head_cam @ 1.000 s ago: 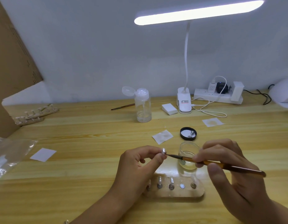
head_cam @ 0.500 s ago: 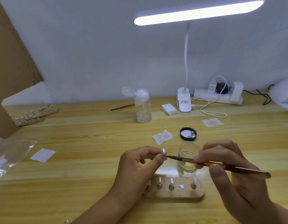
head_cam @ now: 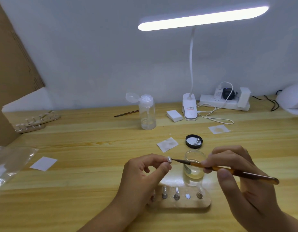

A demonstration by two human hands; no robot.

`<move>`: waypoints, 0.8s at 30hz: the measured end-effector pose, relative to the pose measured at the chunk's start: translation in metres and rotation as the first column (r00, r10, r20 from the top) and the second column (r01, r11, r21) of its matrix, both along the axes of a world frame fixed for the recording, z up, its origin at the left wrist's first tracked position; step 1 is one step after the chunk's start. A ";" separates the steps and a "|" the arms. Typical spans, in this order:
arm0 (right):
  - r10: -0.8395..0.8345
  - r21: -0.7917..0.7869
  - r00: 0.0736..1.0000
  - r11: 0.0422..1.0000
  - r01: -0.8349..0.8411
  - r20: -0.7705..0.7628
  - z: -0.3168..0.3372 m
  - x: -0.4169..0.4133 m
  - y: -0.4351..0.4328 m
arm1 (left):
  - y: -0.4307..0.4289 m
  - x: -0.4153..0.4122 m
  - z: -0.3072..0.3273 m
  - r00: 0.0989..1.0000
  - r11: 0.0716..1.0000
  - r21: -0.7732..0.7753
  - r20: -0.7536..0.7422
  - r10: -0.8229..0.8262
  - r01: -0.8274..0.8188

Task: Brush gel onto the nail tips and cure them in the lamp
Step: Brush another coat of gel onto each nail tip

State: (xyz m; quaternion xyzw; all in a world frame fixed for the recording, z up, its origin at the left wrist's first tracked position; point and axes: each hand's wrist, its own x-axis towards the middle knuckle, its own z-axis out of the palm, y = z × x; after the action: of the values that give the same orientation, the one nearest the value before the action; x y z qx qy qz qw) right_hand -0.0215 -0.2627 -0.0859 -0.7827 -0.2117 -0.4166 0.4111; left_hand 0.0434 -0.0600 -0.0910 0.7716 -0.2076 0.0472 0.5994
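Note:
My left hand [head_cam: 143,174] pinches a small clear nail tip [head_cam: 169,159] between thumb and forefinger, held above the table. My right hand [head_cam: 242,178] grips an amber-handled brush [head_cam: 228,170] like a pen; its dark bristle point touches the nail tip. Behind the brush stands an open glass jar of clear gel [head_cam: 194,164]. Below my hands lies a clear holder [head_cam: 180,198] with several stands, some carrying nail tips. The white curing lamp [head_cam: 292,99] sits at the far right edge, partly cut off.
The jar's black lid [head_cam: 194,141] lies behind the jar. Wipe squares [head_cam: 167,144] dot the wooden table [head_cam: 88,148]. A pump bottle [head_cam: 147,113], a spare brush [head_cam: 126,113], a desk lamp's base [head_cam: 189,108] and a power strip [head_cam: 225,102] line the back. Two more holders [head_cam: 34,122] and a plastic bag [head_cam: 9,164] lie left.
The brush has drawn back slightly to the right along the nail tip, with my right hand shifting a little. My left hand keeps the tip in place.

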 end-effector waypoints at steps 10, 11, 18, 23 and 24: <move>0.012 -0.001 1.000 1.000 -0.012 0.006 -0.001 -0.001 0.001 | 0.000 0.001 -0.002 1.000 1.000 -0.002 0.009 0.000 0.000; -0.001 -0.013 1.000 1.000 0.001 0.004 0.000 -0.001 0.000 | 0.000 0.001 -0.002 1.000 1.000 0.004 0.012 -0.002 0.002; 0.029 -0.008 1.000 1.000 -0.029 0.008 -0.002 -0.001 -0.001 | 0.001 0.000 -0.002 1.000 1.000 -0.009 0.001 0.004 -0.004; 0.000 -0.030 1.000 1.000 0.000 -0.008 -0.001 0.000 0.001 | 0.001 0.000 -0.002 1.000 1.000 -0.001 0.009 0.001 -0.001; 0.008 -0.037 1.000 0.999 -0.008 -0.003 -0.001 0.000 0.001 | 0.001 0.000 -0.002 1.000 1.000 -0.002 0.009 0.005 -0.004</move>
State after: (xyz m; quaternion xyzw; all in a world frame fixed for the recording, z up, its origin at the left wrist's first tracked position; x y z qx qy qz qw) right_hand -0.0213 -0.2613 -0.0872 -0.7900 -0.2219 -0.4098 0.3983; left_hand 0.0433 -0.0588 -0.0925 0.7714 -0.2086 0.0524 0.5989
